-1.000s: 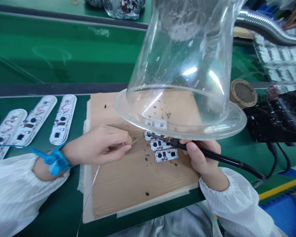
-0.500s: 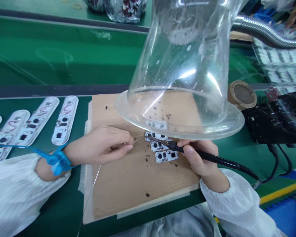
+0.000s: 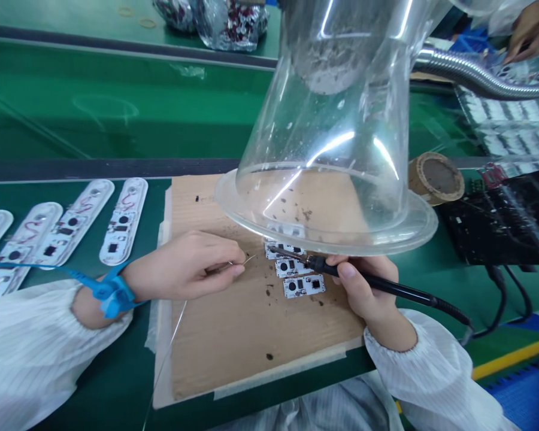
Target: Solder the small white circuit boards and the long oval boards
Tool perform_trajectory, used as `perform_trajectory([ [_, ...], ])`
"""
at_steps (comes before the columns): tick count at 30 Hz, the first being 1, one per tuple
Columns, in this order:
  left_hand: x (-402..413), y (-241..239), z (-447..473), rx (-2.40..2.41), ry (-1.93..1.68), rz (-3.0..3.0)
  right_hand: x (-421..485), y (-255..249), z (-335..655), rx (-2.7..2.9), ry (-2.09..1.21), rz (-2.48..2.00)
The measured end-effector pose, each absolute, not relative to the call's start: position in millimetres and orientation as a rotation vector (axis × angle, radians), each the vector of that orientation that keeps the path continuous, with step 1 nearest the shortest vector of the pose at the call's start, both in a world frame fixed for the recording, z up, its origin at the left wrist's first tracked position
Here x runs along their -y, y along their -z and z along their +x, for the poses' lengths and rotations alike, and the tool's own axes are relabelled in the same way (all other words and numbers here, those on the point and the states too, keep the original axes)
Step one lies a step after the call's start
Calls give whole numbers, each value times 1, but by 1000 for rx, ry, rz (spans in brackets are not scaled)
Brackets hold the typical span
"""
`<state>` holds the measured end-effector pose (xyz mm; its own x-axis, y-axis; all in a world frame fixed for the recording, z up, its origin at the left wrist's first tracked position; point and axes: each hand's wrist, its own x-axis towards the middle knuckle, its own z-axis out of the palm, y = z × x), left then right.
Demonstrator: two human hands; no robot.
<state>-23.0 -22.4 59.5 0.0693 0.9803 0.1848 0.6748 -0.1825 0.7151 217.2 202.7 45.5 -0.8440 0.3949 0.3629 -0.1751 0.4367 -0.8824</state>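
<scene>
My left hand point(image 3: 202, 265) pinches a thin solder wire point(image 3: 174, 335); its short end points right toward the boards, and its long tail runs down off the cardboard. In my right hand point(image 3: 368, 287) is a soldering iron point(image 3: 386, 286), held like a pen with the tip pointing left over the small white circuit boards. Several boards lie in a stepped column: the nearest board point(image 3: 304, 286) is fully in view, the board above it point(image 3: 291, 267) is partly under the iron. The iron's tip is at the upper board point(image 3: 272, 246); whether it touches cannot be made out.
A clear fume hood point(image 3: 327, 155) hangs low over the cardboard point(image 3: 224, 347), covering the farthest boards. White oval housings point(image 3: 124, 221) with boards lie at left. At right are a round brown container point(image 3: 436, 178) and a black box point(image 3: 507, 221). A co-worker's hand point(image 3: 530, 33) shows far right.
Both hands keep nearly the same place over the boards, still holding the wire and iron. The view has shifted slightly. The co-worker's hand at upper right shows more.
</scene>
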Motion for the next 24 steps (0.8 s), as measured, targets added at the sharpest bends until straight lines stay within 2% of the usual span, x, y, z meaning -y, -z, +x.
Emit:
perform_trajectory([
  [18,24,-59,-22,-1668,-891,1890,-201,-46,217,2219,-1384,-177],
  [24,40,-40,-22,-1833,-834,1798,-225,-38,229,2088,-1210,-372],
])
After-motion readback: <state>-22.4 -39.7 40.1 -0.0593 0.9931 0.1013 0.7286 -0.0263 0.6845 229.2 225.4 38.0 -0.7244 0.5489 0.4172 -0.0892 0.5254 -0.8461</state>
